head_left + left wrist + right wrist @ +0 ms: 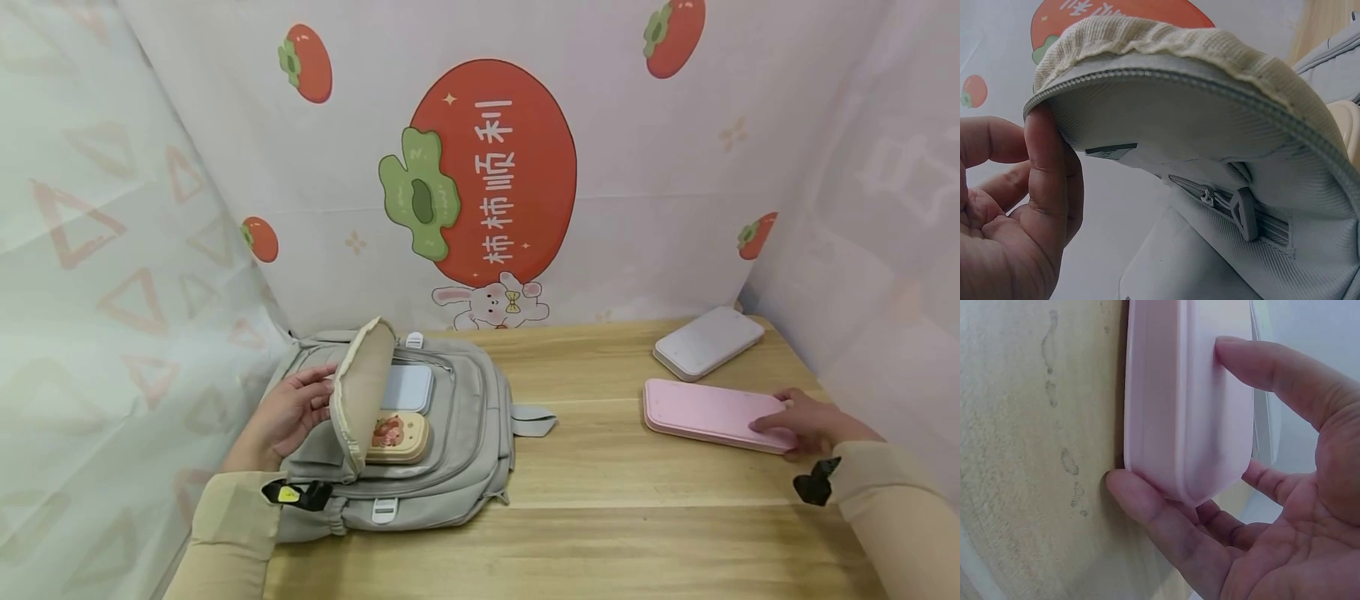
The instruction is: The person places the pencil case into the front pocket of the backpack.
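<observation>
A grey backpack [471, 417] lies on its back at the left of the table, its front pocket unzipped. The fingers of my left hand [296, 412] are fairly straight and touch the outer face of the raised pocket flap [367, 387], near its zipped edge in the left wrist view. Inside the pocket are a pale blue case [408, 387] and a cream case with a printed picture [401, 437]. At the right, my right hand [810, 423] holds the end of a long pink pencil case [697, 406], thumb on the lid, fingers around the end and side.
A whitish rounded case [708, 342] lies behind the pink one at the table's back right. The wooden table [577, 508] meets a printed cloth backdrop [622, 250], with cloth walls at both sides. A grey strap tab [534, 420] sticks out from the backpack.
</observation>
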The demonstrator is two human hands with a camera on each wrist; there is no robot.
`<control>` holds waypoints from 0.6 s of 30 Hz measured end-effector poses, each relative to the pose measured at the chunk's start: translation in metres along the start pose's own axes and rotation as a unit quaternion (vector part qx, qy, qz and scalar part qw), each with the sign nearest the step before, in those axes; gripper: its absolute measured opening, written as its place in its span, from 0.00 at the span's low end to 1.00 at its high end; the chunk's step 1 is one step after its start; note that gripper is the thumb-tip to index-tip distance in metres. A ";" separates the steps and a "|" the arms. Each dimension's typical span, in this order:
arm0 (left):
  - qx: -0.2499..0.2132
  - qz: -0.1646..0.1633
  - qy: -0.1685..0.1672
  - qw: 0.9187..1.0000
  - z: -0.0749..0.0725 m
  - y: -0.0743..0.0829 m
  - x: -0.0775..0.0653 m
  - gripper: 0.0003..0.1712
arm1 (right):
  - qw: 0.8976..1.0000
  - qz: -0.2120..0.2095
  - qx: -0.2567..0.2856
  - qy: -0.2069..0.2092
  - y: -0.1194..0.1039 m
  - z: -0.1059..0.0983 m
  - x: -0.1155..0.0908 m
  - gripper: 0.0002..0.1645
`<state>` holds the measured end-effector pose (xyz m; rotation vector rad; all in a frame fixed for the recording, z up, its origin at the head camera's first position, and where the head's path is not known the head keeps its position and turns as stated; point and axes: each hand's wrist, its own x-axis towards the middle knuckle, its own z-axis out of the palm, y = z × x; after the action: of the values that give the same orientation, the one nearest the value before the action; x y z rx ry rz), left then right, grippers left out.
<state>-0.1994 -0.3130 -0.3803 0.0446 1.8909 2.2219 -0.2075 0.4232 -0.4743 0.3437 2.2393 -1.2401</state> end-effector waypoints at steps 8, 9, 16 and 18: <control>0.000 0.000 0.000 1.000 -0.001 -0.001 0.000 0.19 | 0.999 -0.014 0.007 0.046 0.005 0.007 -0.005 0.61; -0.002 -0.001 0.000 1.000 -0.002 -0.001 0.000 0.19 | 0.999 -0.015 0.008 0.051 0.006 0.008 -0.006 0.60; -0.004 -0.002 -0.009 1.000 -0.003 -0.001 0.001 0.19 | 0.998 -0.023 0.043 0.048 0.018 0.004 -0.009 0.55; -0.004 0.000 -0.011 1.000 -0.003 -0.001 0.001 0.19 | 0.997 -0.031 0.054 0.041 0.022 0.001 -0.009 0.53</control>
<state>-0.2012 -0.3155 -0.3817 0.0665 1.8706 2.2189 -0.1899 0.4347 -0.4851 0.3753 2.2714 -1.4072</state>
